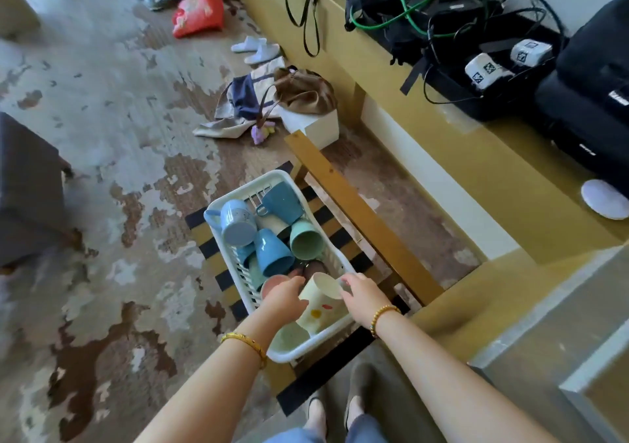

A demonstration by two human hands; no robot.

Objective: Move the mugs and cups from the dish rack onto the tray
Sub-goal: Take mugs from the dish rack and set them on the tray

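room: worn patchy floor, bags and slippers scattered on it, long yellow surface on the right loaded with black cases and cables.
rack: we see the white dish rack sitting on a low striped stool beside that surface, right in front of our feet.
contents: light blue mug, teal mug, blue mug and a pale green cup lie tipped at the far end; a pink cup and a pale green piece sit at the near end.
step: we judge this is the first pick, lifting the cream cup out of the near end of the rack.
left hand: left hand is on the cup's left side, fingers curled against its wall; it also covers part of the pink cup, so we cannot tell which one it truly holds.
right hand: right hand is at the cup's rim, fingers curled onto the lip.
cup vs fingers: the cream cup lies tilted, mouth away from us, between the two hands, touching both.
tray: not in view; we cannot tell where it stands.
next: we expect a clean lift clear of the rack wall, then a turn to find the tray.
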